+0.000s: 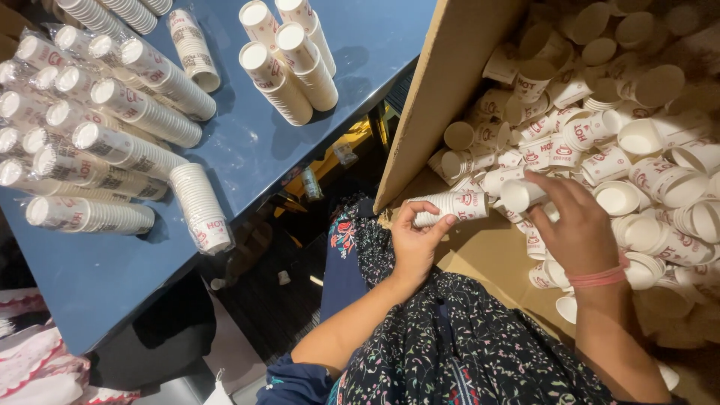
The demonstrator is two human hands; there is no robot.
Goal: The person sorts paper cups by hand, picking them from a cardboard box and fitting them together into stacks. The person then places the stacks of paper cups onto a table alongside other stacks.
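Seen from above, a person in a dark floral garment works at a large cardboard box (450, 82) lying open on the right, filled with a loose heap of small white paper cups (645, 172) printed in red. The left hand (415, 241) is closed around a short nested stack of cups (450, 207), held on its side at the box's near edge with the thumb on top and the fingers curled beneath. The right hand (577, 225), with a pink band (598, 278) on the wrist, reaches into the heap just to the right of that stack; its fingertips pinch a single cup (519, 194) lying on its side, its open mouth facing the stack, with a small gap between the two. To the left stands a blue table (247, 150). On it lie many long stacks of the same cups, most wrapped in clear plastic sleeves (112, 142) and laid side by side, with an unwrapped stack (201, 206) near the table's edge and a group of four more stacks (289, 60) at the far side. Between table and box a dark floor shows.
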